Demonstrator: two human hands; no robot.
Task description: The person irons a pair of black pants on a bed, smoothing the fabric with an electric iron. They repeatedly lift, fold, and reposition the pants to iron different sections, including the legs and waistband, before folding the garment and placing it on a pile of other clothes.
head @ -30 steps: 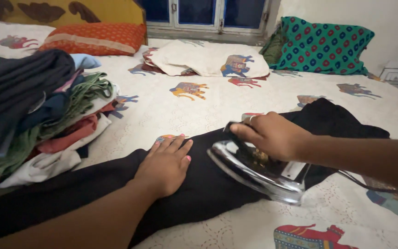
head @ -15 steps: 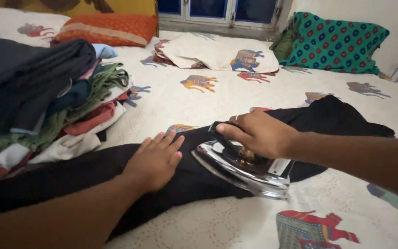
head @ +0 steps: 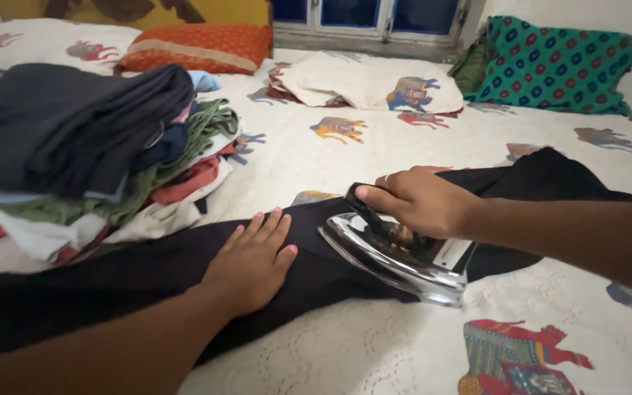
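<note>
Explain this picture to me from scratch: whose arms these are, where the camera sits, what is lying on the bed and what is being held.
There is no machine here. The one view comes from a camera worn on a person's head, looking down, so the two bare arms reaching in from the bottom are that person's own. The left hand lies flat, fingers spread, on a long black garment stretched across the bed, which has a white cover printed with coloured animals. The right hand grips the dark handle of a shiny metal iron that rests on the same garment. To the left sits a pile of clothes. Farther back lie an orange pillow, a green patterned pillow and a folded white cloth.
</note>
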